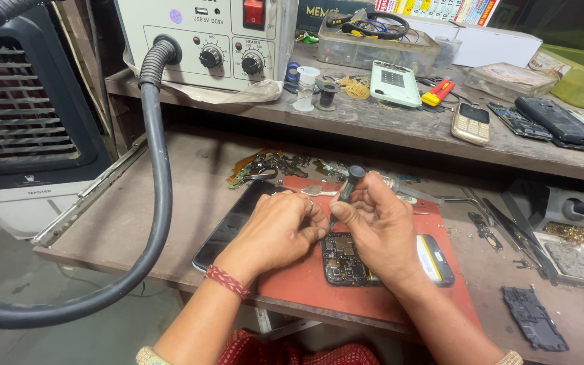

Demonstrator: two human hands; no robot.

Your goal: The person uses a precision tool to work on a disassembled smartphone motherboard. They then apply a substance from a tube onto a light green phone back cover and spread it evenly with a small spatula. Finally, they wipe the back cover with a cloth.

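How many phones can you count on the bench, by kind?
Opened phone under the hands: 1
Keypad phone on the shelf: 1
Black phones on the shelf: 2
Pale green phone, back side up: 1
Total: 5

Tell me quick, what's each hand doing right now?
Left hand: curled shut, resting on the opened phone; holding nothing visible.
Right hand: closed around a black screwdriver.
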